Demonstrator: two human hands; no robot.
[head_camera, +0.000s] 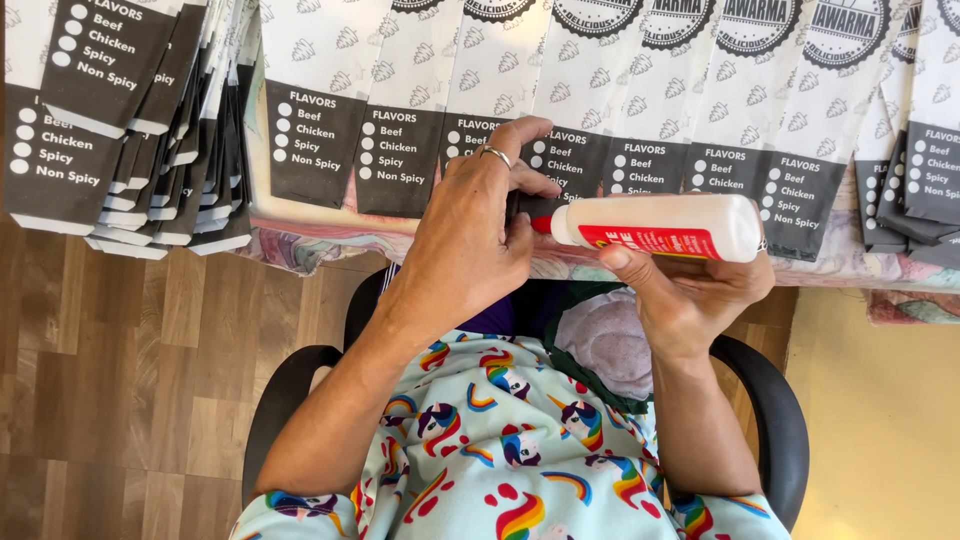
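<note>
White glue bottle (660, 226) gripped sideways by right hand (690, 290); its red nozzle pinched by left hand (470, 235) over paper sleeves (400, 150).

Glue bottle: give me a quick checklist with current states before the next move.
1. Glue bottle held by right hand: ok, lying sideways.
2. Left hand at the red nozzle: ok, fingers touch the tip.
3. Cap off or on: cannot tell, fingers hide it.
4. Paper bags laid overlapping in a row on the table: ok.
5. Stacked bags at left: ok, apart from the hands.
</note>
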